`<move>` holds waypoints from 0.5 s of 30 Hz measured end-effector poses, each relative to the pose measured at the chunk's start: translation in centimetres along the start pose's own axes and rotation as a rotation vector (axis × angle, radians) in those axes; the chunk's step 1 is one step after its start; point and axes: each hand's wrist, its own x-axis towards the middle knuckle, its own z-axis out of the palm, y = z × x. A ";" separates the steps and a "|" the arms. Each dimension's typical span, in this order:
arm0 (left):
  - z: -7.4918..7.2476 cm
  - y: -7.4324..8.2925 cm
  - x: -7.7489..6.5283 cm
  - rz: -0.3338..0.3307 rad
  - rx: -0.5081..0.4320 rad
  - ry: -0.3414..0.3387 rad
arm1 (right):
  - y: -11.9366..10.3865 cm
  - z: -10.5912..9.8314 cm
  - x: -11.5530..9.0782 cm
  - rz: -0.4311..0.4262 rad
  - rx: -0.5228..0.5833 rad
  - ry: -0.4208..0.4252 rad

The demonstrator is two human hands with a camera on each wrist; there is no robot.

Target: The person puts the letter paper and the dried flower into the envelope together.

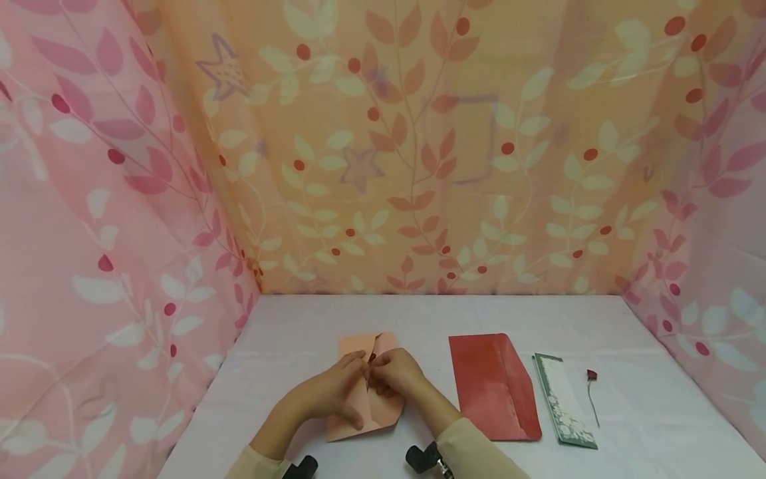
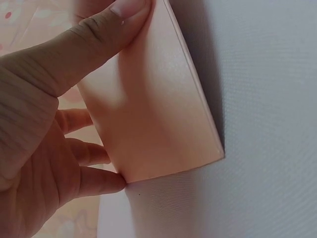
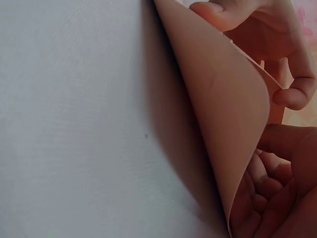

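Note:
A peach envelope [image 1: 353, 342] lies at a slant in the head view, with both hands over its middle. My left hand [image 1: 335, 389] holds it; the left wrist view shows the thumb [image 2: 99, 42] on the envelope's face [image 2: 158, 114] and the other fingers at its far edge. My right hand [image 1: 397, 372] pinches at the edge of the flap [image 3: 223, 94], its other fingers curled in the right wrist view. A small dark red spot [image 1: 372, 357] shows between the hands, too small to identify. The fingertips are partly hidden.
Right of the hands lies a red envelope [image 1: 487, 386]. Beyond it are a green-edged card with white flowers [image 1: 562, 406] and a small dried red flower on a stem [image 1: 592, 376]. A patterned curtain [image 1: 419, 166] encloses the white table [image 1: 287, 319].

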 end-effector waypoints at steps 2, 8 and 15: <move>0.1 0.0 0.1 0.004 0.001 0.000 | 0.1 0.0 0.1 -0.012 -0.011 -0.008; 0.1 -0.2 0.1 0.012 0.016 -0.011 | 0.6 0.3 0.7 -0.048 -0.079 -0.018; 0.0 -0.2 0.1 0.015 0.019 -0.010 | 0.3 0.5 1.1 -0.068 -0.137 -0.019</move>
